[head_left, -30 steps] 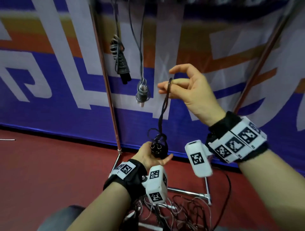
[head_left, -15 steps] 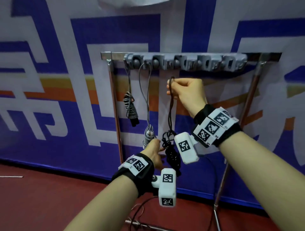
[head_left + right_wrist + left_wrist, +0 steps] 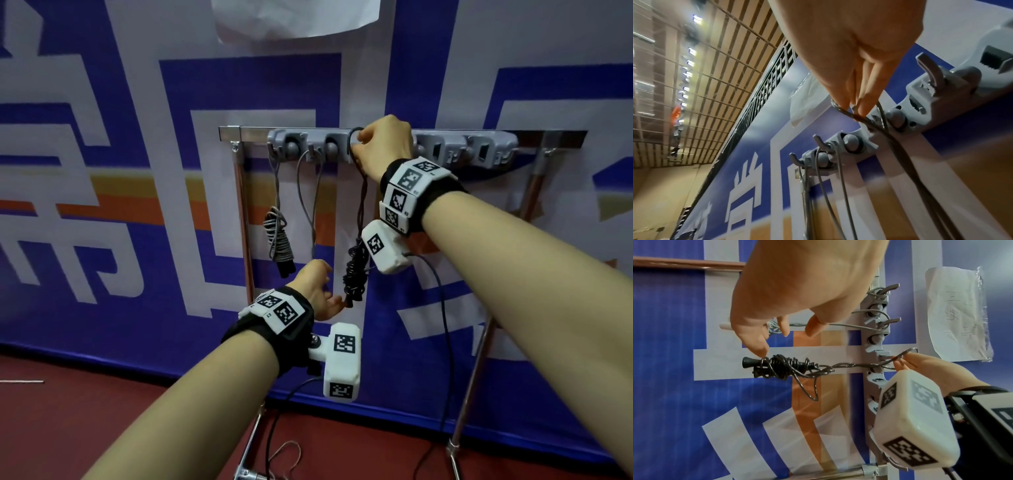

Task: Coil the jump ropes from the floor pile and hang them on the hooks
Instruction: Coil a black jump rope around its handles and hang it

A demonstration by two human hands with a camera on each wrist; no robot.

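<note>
Against a blue-and-white banner (image 3: 102,85), the left hand (image 3: 317,291), at 6 o'clock, hangs relaxed, one fingertip touching the black jump rope (image 3: 356,274). Only the right wrist view shows the right hand (image 3: 383,145) pinching its loop at the hook rail (image 3: 479,150), 12 o'clock; its handles hang cord-wrapped.

The jump rope (image 3: 356,270) being hung is black, and so are its handles. Two other ropes (image 3: 278,240) on the hooks are grey. The hook rack (image 3: 472,150) is light grey on a shiny silver bar. The banner (image 3: 102,171) behind is blue and white, with orange and yellow stripes. The floor (image 3: 85,411) is dark red. The wrist bands (image 3: 284,311) are black with white tags carrying black square patterns.
</note>
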